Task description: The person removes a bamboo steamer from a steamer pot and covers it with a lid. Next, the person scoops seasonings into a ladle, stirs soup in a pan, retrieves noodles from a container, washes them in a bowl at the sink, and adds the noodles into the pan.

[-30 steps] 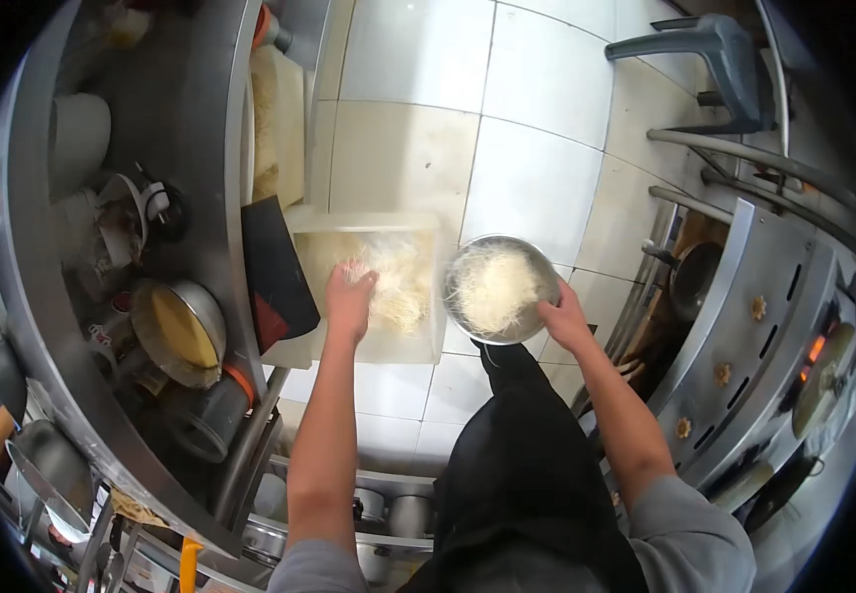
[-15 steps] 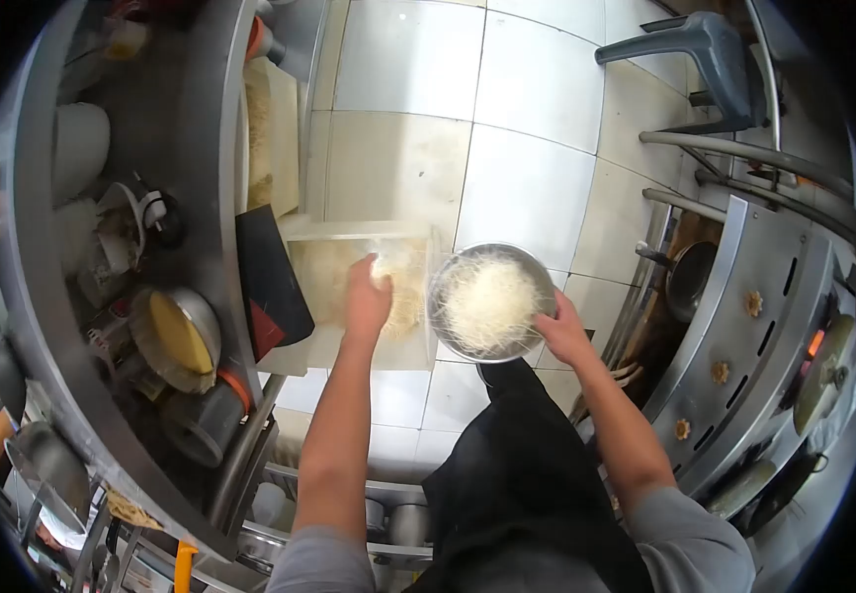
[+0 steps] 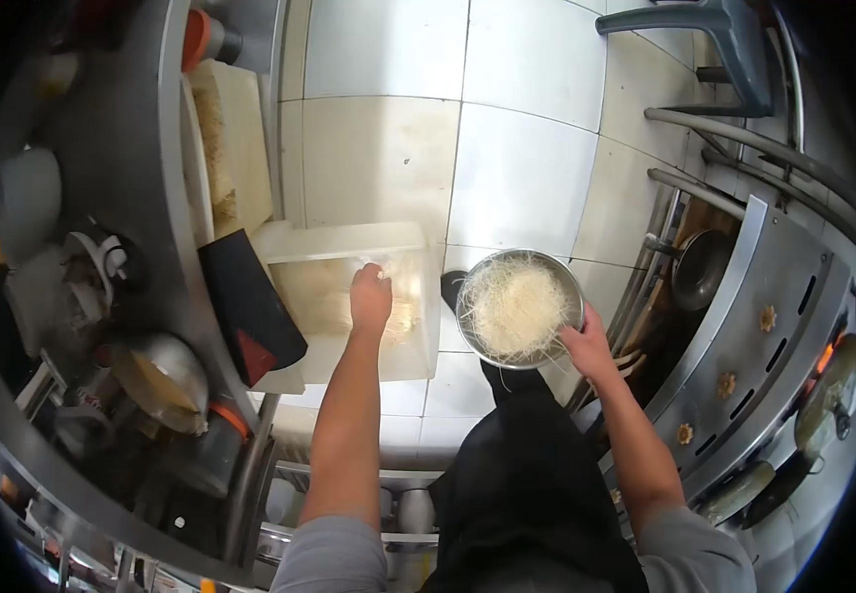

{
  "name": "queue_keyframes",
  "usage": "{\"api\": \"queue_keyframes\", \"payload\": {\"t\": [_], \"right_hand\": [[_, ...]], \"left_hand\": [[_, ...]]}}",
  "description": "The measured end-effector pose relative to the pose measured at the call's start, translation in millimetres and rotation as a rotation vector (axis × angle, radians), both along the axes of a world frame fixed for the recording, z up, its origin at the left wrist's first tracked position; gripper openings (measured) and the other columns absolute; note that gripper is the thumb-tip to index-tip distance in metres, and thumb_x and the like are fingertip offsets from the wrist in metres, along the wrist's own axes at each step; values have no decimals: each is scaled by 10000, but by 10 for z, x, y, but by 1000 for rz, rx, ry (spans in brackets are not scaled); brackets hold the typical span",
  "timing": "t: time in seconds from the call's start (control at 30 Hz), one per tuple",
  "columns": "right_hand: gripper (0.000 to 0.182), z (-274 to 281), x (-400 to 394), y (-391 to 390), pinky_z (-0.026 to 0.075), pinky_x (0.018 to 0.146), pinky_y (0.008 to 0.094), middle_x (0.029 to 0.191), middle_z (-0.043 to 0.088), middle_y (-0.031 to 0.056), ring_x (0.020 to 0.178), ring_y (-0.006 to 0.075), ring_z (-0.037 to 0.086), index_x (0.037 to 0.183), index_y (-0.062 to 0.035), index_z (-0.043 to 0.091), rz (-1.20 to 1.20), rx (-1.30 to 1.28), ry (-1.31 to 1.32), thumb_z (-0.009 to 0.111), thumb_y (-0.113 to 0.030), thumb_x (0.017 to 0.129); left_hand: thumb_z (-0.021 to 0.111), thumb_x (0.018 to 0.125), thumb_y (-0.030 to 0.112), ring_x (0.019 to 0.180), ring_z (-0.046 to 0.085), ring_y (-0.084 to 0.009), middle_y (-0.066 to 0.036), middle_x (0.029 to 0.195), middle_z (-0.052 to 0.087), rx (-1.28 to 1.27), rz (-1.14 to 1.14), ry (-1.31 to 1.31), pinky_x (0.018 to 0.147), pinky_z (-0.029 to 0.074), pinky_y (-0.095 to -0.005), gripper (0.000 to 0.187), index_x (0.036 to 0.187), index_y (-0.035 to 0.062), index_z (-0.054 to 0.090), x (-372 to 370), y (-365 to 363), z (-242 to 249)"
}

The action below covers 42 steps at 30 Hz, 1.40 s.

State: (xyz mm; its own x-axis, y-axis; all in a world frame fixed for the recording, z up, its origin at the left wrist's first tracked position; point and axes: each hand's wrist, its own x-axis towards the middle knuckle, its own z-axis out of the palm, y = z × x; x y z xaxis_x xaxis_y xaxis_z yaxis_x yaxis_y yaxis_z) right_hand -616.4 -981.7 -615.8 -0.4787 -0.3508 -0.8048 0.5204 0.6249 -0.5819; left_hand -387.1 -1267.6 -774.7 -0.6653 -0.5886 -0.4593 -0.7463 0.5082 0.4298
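My right hand (image 3: 588, 346) grips the rim of a round metal bowl (image 3: 573, 287), thumb over the inside edge. A loose heap of thin pale strands, like fine dry noodles (image 3: 517, 304), fills the bowl, and a few ends stick out past the rim. My left hand (image 3: 372, 299) is over a translucent plastic bin (image 3: 349, 239), its fingers curled closed around a small whitish bit I cannot make out. Pale yellowish strands (image 3: 400, 321) lie in the bin beneath and beside that hand.
To the left, a steel counter (image 3: 173, 128) holds bowls and containers. A black and red flat object (image 3: 253, 306) leans beside the bin. At right are a stove (image 3: 734, 326) with a lit flame, a pan (image 3: 702, 269) and a grey plastic chair (image 3: 734, 49). Tiled floor (image 3: 379, 158) lies ahead.
The view has shifted. The bowl and my right hand sit slightly farther right. My left hand stays over the bin, with less white material showing at its fingers.
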Motion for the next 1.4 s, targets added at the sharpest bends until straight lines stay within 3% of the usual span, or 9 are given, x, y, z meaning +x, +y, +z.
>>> {"api": "queue_keyframes", "payload": {"t": [0.07,0.17,0.3,0.37,0.47,0.57,0.67,0.97,1.4], "right_hand": [[614,2,31,-83,448,929,278,1174,595,93,1065,146,566,1357,30,445,13,-22,-14,497,35,745],[644,-33,3,-288,435,972,292,1211,591,118,1105,168,564,1380,34,427,-49,-144,-14,504,30,741],[657,-43,172,-346,427,1002,314,1253,584,154,1139,205,564,1388,33,425,47,-216,36,512,24,737],[649,418,135,-486,431,1002,322,1246,591,164,1138,221,570,1384,30,432,64,-248,16,514,23,741],[624,1135,60,-562,446,981,326,1195,616,157,1106,225,586,1371,21,449,40,-281,15,514,28,750],[543,1596,53,-436,546,716,324,1103,631,151,907,205,638,1322,2,488,-53,-310,-80,509,10,779],[542,2136,-148,-352,562,793,375,1164,607,149,1018,239,628,1335,-2,461,-6,-282,-149,495,35,796],[485,2945,-704,-571,596,724,519,1200,584,174,1003,342,650,1324,-20,418,-260,-578,-89,475,15,843],[458,2614,-951,-205,600,700,490,1193,596,180,972,335,668,1331,-36,417,-499,-501,-40,467,-17,876]], "left_hand": [[664,820,34,721,659,-203,-129,819,611,446,622,-22,563,527,-327,243,1037,-6,563,-108,-93,498],[671,833,38,574,605,-163,-95,750,596,557,729,199,523,505,-304,235,1035,-12,562,-142,-57,1223],[687,820,33,695,619,-183,-124,906,623,654,694,185,580,515,-298,313,1104,-4,562,-594,199,2366],[699,815,52,852,617,-218,-142,1082,595,342,54,244,681,528,-316,389,1176,16,557,-867,378,2964],[693,822,116,1049,591,-323,-186,1222,540,235,70,206,881,504,-376,451,1229,9,532,-834,398,3399],[684,819,107,1089,568,-345,-188,1226,546,106,-13,346,936,479,-398,445,1231,19,539,-720,457,4051],[691,811,124,1111,555,-350,-185,1200,560,91,216,406,969,447,-406,432,1205,14,553,-469,399,4609],[706,772,236,1159,544,-390,-253,1230,574,54,326,-126,1012,423,-428,498,1195,2,588,1669,372,4066],[704,817,224,1007,605,-336,-203,1110,608,21,151,185,882,482,-398,416,1161,15,597,-156,-986,4664]]}}
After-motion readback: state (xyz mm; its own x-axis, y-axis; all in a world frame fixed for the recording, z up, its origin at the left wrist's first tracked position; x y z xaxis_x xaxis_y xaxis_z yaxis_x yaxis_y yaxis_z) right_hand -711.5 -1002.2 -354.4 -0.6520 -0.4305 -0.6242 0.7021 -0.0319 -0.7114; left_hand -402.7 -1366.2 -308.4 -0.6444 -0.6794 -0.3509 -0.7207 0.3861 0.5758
